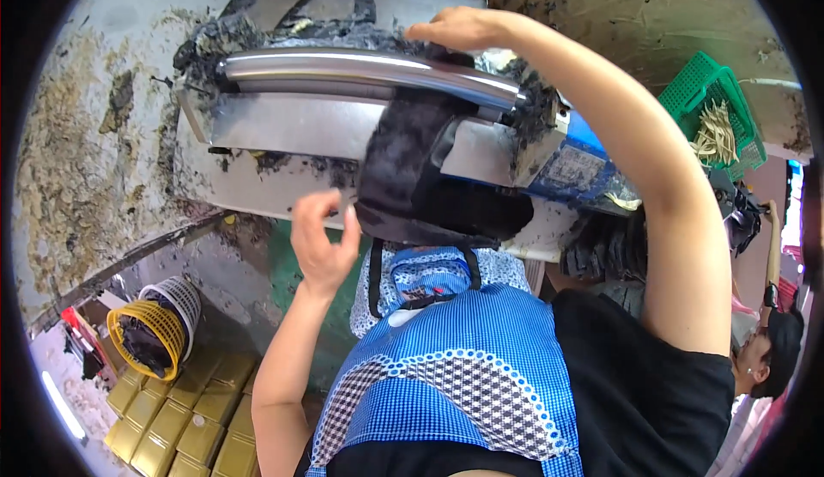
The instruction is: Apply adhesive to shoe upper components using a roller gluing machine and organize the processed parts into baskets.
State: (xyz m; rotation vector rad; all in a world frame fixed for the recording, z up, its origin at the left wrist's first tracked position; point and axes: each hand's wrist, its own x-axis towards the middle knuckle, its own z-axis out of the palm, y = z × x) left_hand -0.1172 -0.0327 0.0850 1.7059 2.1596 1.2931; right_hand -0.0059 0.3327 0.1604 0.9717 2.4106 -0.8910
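Note:
A machine with a shiny metal roller (343, 69) stands in front of me. A wide black, flexible sheet (399, 151) comes out from under the roller, runs down over the metal front plate (287, 125) and folds near my apron. My right hand (463, 31) reaches over the far side of the roller, its fingers stretched to the left above dark material; their undersides are hidden. My left hand (324, 241) is in the air just left of the sheet's lower part, fingers and thumb apart, holding nothing. A dark curved strip (330, 1) lies on the metal surface behind the roller.
Black residue (210, 57) cakes the machine's left end. Dark stacked sheets (605, 245) lie at right, below a blue machine part (579, 164). A green basket (708, 104) holds pale strips. Yellow and white baskets (150, 335) stand lower left by gold-coloured blocks (189, 417). Another person (764, 357) is at far right.

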